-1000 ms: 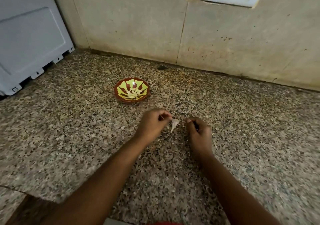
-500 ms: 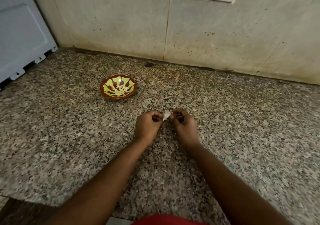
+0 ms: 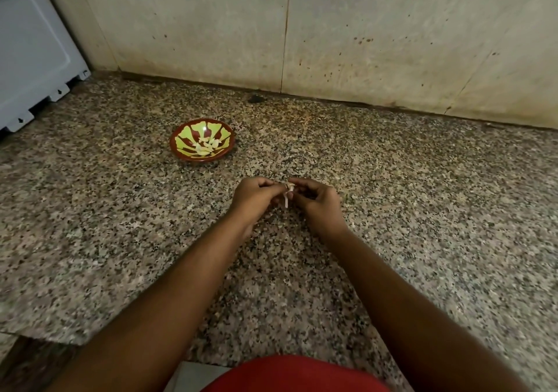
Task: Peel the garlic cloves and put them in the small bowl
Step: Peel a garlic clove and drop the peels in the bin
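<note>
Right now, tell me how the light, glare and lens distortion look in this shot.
Head view: dim, warm, even light; a small glare spot sits on the small bowl above the peeled cloves. Head view: wide-angle bending curves the granite counter edge and wall joints. Head view: the garlic clove between the left hand and right hand looks soft, its detail unclear.

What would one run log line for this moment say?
step: peeling | left hand: pinches garlic clove | right hand: pinches garlic clove | small bowl: holds peeled cloves

The small bowl sits on the counter, behind and left of both hands, garlic cloves inside.
</note>
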